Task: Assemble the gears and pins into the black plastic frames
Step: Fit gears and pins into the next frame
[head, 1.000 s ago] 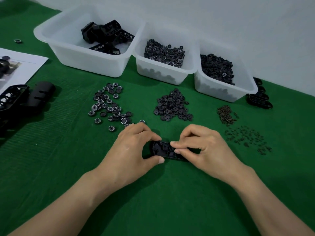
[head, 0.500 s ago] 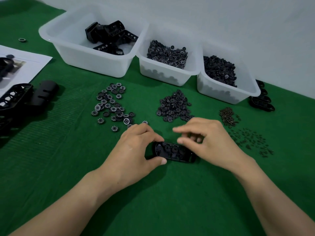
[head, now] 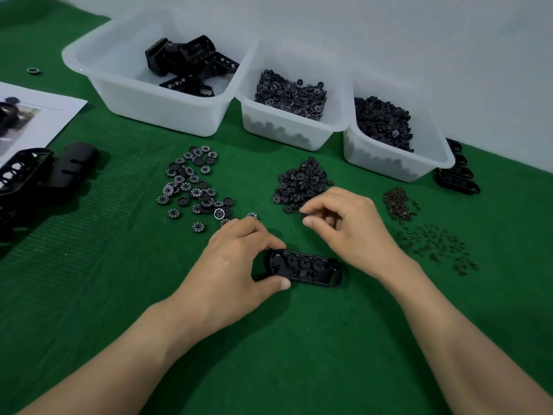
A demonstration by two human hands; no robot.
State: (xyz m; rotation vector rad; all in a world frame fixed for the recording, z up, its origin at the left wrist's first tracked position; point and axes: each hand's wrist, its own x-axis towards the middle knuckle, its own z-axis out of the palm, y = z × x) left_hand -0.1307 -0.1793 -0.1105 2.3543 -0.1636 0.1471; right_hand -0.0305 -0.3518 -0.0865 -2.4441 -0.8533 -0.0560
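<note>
Black and oblong in the head view, the plastic frame (head: 305,266) lay on the green felt table (head: 119,295), its left end pinched by our left hand (head: 236,265). Our right hand (head: 350,226) had left it for the heap of plain black gears (head: 302,182), fingertips curled nearly together. Whether they held a gear, we couldn't tell. Another gear seemed due.

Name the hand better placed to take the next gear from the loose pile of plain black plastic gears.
Right. The right hand hovers at the near edge of the black gear pile, while the left hand grips the black oblong plastic frame.
</note>
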